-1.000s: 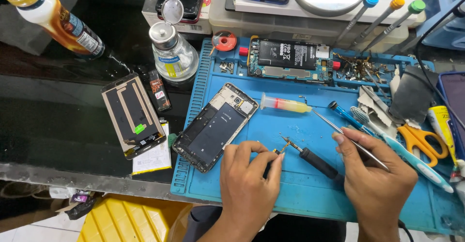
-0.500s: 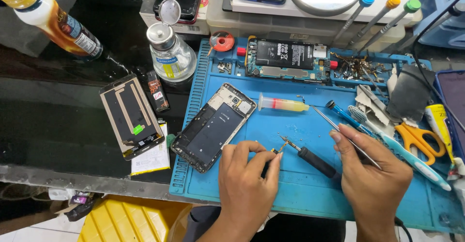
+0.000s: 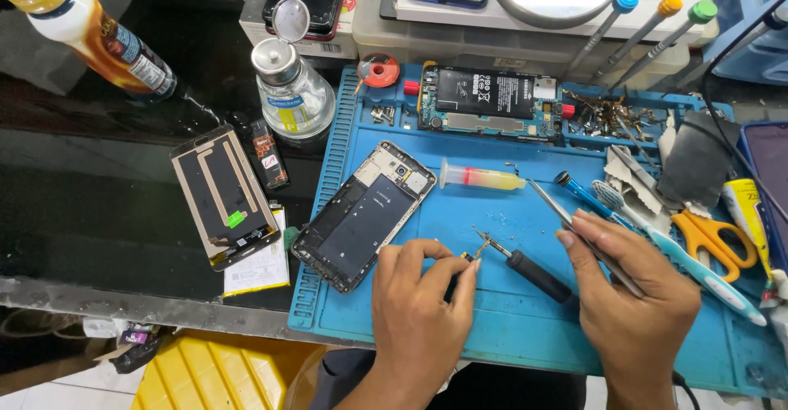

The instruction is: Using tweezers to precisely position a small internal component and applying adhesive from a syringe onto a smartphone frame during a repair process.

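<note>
A tiny gold-coloured component (image 3: 466, 256) was pinched in the left hand (image 3: 419, 307) over the blue silicone mat (image 3: 492, 311); slim steel tweezers (image 3: 587, 238) were clamped in the right hand (image 3: 636, 295). Steady wrists were advisable.

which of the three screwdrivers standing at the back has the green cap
The rightmost one, the green-capped screwdriver. The blue-capped screwdriver is leftmost and the orange-capped screwdriver stands between them, all leaning the same way.

Dark glossy desk (image 3: 98, 213), bright daylight
</note>
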